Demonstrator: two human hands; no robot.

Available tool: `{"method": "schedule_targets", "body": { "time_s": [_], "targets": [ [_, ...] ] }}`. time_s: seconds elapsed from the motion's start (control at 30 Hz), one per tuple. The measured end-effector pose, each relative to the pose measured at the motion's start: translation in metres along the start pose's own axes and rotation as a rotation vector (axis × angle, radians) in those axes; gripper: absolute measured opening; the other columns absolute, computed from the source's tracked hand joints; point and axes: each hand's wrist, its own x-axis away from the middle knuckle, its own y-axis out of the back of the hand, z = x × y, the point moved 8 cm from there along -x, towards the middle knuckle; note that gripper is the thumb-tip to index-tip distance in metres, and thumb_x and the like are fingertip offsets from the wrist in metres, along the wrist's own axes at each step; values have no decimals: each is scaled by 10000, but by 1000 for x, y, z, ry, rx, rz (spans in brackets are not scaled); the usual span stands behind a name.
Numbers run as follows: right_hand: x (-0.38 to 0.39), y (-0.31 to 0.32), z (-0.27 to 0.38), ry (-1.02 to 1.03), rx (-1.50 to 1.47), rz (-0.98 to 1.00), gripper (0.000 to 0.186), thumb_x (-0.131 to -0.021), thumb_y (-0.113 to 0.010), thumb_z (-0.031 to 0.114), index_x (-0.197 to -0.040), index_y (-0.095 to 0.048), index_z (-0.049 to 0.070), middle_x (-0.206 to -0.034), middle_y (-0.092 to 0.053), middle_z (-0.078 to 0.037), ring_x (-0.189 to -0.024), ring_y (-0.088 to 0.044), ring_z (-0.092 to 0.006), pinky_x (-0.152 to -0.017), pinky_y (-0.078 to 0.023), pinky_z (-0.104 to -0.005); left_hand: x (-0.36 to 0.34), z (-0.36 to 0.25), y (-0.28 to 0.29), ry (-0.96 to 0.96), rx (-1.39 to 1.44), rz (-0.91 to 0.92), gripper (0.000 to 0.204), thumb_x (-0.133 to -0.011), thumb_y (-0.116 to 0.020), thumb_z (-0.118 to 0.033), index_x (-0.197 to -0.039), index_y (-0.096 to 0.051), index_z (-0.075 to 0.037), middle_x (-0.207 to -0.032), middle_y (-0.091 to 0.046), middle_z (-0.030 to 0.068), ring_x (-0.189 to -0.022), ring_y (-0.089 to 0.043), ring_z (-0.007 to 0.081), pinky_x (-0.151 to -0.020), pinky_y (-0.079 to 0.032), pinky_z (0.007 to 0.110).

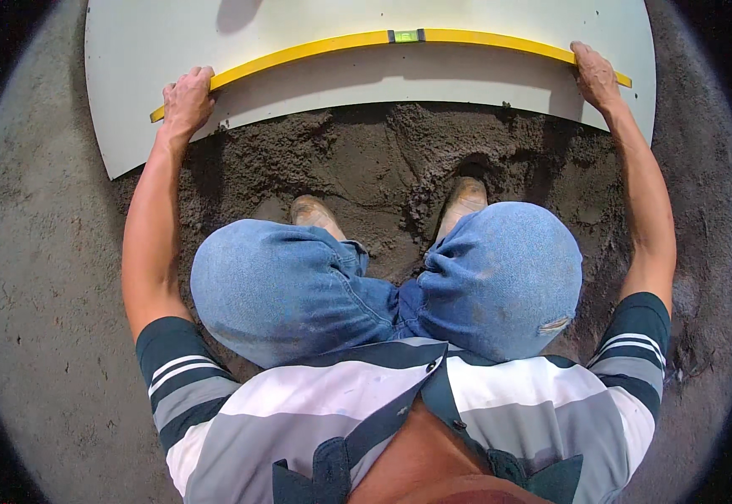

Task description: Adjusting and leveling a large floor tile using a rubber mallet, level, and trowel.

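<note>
A long yellow spirit level [315,49] with a green vial at its middle lies across a big white panel [299,97], and the lens bends it into an arc. Near its left end, my left hand [188,100] is closed round it. My right hand [596,76] grips it close to the right end, fingers over the far edge. Both arms are stretched out forward. The panel's near edge rests by dark, damp-looking mortar or soil. Whether the level touches the panel along its whole length, I cannot tell.
Rough dark wet material [366,151] lies between the panel and my bent knees. My boots [467,202] stand in it. Smoother grey ground [47,277] spreads at the left, and darker, uneven ground [702,252] at the right. A shadow falls on the panel's far part.
</note>
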Motion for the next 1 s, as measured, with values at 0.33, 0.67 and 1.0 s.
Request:
{"method": "schedule_targets", "body": {
  "time_s": [0.33, 0.67, 1.0],
  "targets": [
    [1, -3, -2, -11, 10, -1, 218, -795, -456, 35, -1011, -442, 65, -913, -555, -170, -881, -559, -365, -731, -451, -456, -1, -2, 2, -8, 0, 3, 273, -738, -622, -107, -988, -512, -87, -987, -563, 95, -997, -554, 284, -816, -416, 492],
    [0, -4, -1, -18, -12, 8, 280, -778, -466, 13, -1052, -438, 61, -933, -556, -183, -884, -558, -376, -737, -456, -457, 1, 1, 1, -20, 41, -25, 280, -742, -605, -95, -1009, -521, -88, -1002, -564, 99, -1003, -550, 295, -817, -413, 491],
    [0, -1, -1, -36, -10, 5, 319, -775, -444, -17, -1083, -438, 63, -946, -564, -197, -879, -560, -394, -738, -459, -461, 0, 3, -2, -32, 16, -29, 260, -755, -595, -107, -1004, -521, -87, -991, -568, 97, -984, -559, 296, -815, -412, 481]
  ]
}}
